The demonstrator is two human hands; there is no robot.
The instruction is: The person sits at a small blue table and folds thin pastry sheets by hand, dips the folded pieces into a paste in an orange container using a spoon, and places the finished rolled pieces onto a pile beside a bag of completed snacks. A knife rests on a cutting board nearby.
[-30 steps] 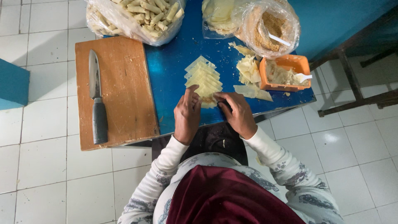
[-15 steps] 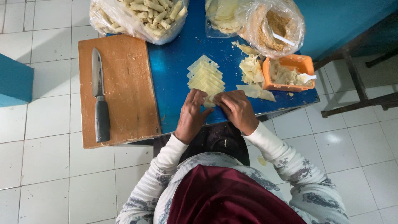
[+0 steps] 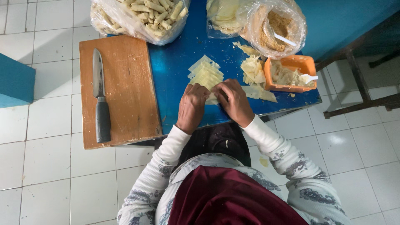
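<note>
in the middle of the frame, the left hand (image 3: 191, 106) and the right hand (image 3: 235, 102) are pressing down side by side on a thin yellow wrapper (image 3: 212, 99) lying on the blue table (image 3: 175, 71). the fingers of both hands are curling closed on it. a stack of wrappers (image 3: 205, 74) is sitting just above. a knife (image 3: 100, 98) is resting on the wooden board (image 3: 125, 91) at the left.

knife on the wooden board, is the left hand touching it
Apart. The head view shows the knife lying on the cutting board, with bare board and blue table between it and the left hand, which rests on a wrapper.
</note>
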